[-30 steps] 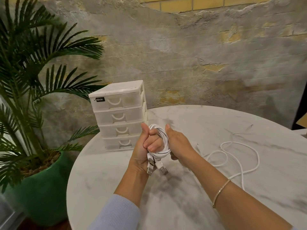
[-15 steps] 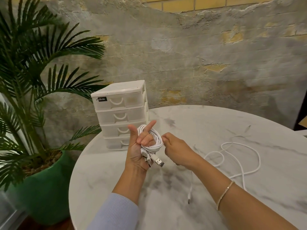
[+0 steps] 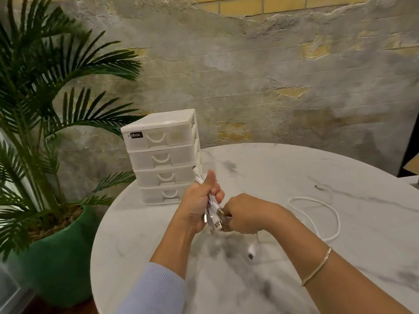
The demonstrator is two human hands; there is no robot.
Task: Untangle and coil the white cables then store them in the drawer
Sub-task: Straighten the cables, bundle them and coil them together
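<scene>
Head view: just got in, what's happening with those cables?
The left hand grips a bundle of coiled white cables, plugs sticking out below. The right hand pinches at the plug ends. Another white cable lies loose on the marble table. The drawer unit has all its drawers closed.

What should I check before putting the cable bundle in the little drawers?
1. Coiled bundle held firmly in left hand: ok.
2. Plug ends tucked in: not ok, they stick out below the fist, by the right hand.
3. A drawer open on the drawer unit: not ok, all four look shut.
4. All cables coiled: not ok, a loose cable lies on the table.
5. Drawer has room: cannot tell.
</scene>
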